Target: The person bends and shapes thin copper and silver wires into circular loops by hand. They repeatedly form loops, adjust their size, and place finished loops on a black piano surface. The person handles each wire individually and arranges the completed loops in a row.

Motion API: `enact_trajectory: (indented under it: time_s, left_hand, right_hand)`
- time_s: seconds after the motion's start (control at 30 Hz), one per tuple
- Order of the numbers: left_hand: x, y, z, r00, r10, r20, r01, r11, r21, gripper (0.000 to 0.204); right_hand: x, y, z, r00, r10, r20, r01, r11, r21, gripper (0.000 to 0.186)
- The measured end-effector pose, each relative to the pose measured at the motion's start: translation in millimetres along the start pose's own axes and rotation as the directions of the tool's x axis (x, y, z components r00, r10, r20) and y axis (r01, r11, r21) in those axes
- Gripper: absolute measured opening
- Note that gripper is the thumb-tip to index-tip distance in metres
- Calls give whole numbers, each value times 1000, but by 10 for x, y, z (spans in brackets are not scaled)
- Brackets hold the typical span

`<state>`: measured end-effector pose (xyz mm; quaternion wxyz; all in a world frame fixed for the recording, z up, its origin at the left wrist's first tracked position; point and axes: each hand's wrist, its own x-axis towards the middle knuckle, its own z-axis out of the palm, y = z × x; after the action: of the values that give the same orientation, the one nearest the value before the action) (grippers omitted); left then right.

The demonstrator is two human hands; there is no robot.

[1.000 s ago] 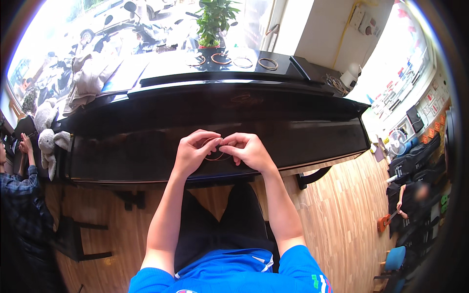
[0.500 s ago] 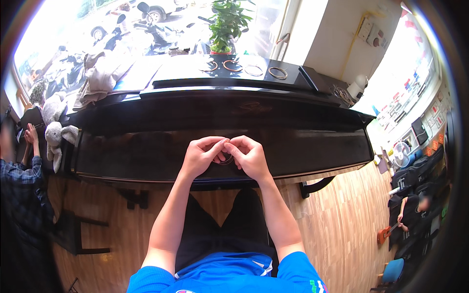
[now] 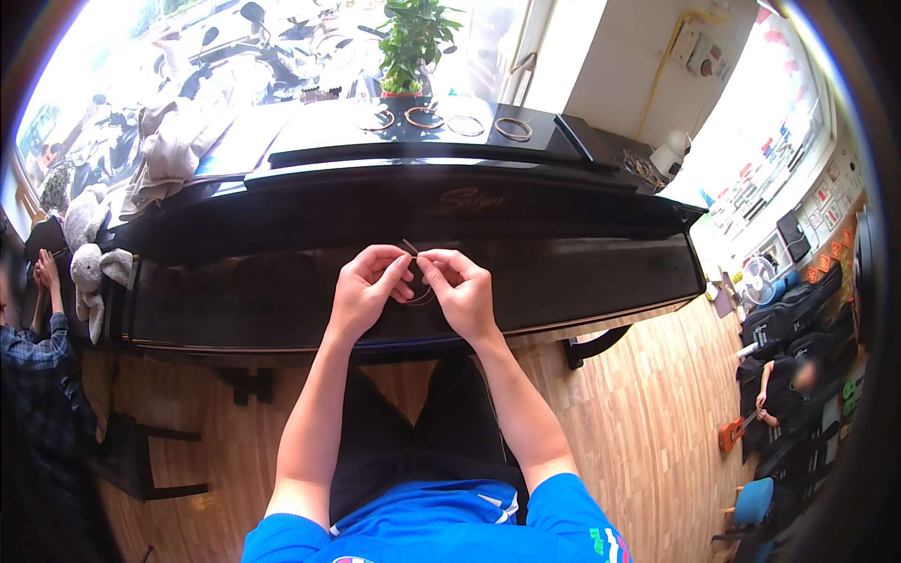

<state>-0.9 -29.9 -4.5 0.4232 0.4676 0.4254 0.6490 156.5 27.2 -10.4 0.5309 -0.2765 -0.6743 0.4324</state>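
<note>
a black piano stands on a pale wood floor. above it, midway between its ends and toward its front edge, the left hand and right hand nearly meet — thumbs and fingertips pinching a thin coppery wire loop, whose curve hangs just below them. farther out, four wire rings lie in a row toward the piano's back edge, near a potted plant — and a grey plush toy is at its left end.
</note>
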Motion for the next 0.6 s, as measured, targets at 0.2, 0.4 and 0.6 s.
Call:
enact_trajectory:
  time_s: [0.2, 0.4, 0.6]
  left_hand:
    - [1, -37, 29, 1000, -20, 15, 19, 999, 42, 21]
    - [4, -47, 49, 999, 45, -8, -43, 989, 139, 19]
    - [24, -105, 24, 986, 166, -18, -152, 937, 316, 12]
  right_hand:
    - [54, -5, -61, 984, 137, -112, -119, 981, 155, 15]
    - [157, -136, -178, 963, 258, -85, -201, 888, 414, 24]
    - [111, -110, -224, 952, 298, 72, -306, 912, 273, 23]
